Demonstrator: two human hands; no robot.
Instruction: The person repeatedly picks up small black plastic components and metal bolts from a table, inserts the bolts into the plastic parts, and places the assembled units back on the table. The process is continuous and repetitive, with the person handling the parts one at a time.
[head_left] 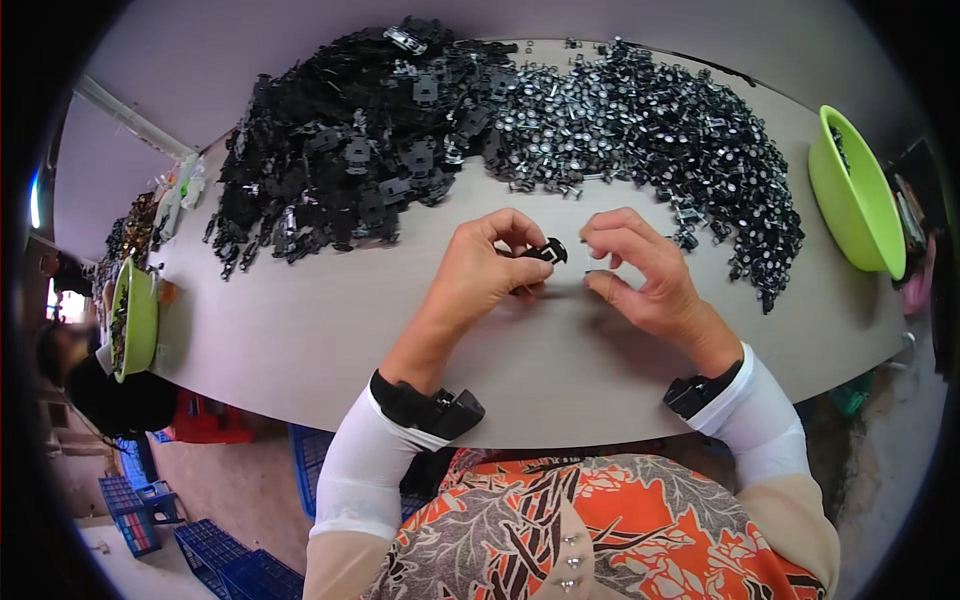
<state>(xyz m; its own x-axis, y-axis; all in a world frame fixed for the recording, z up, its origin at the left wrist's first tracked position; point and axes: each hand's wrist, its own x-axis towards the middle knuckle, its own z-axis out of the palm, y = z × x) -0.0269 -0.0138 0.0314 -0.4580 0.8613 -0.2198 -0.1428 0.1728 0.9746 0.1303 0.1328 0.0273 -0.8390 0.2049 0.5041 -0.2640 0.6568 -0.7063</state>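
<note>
Pinching a small black part (550, 253), the left hand (485, 262) is just nearside of a heap of round-headed metal pieces (575, 125). Also nearside, the right hand (648, 275) curls, thumb apart from fingers; whether it grips anything is unclear. Left of the heap lie flat black parts (358, 155); right, a lime-green basin (858, 215).

Pale table (330, 330), heaped black parts (350, 155), heaped small silvery-black pieces (640, 130) alongside

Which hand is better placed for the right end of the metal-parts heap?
Probably the right hand: it's nearer that end of the metal-parts heap; the left hand holds a black part. Whether the right holds anything is unclear.
</note>
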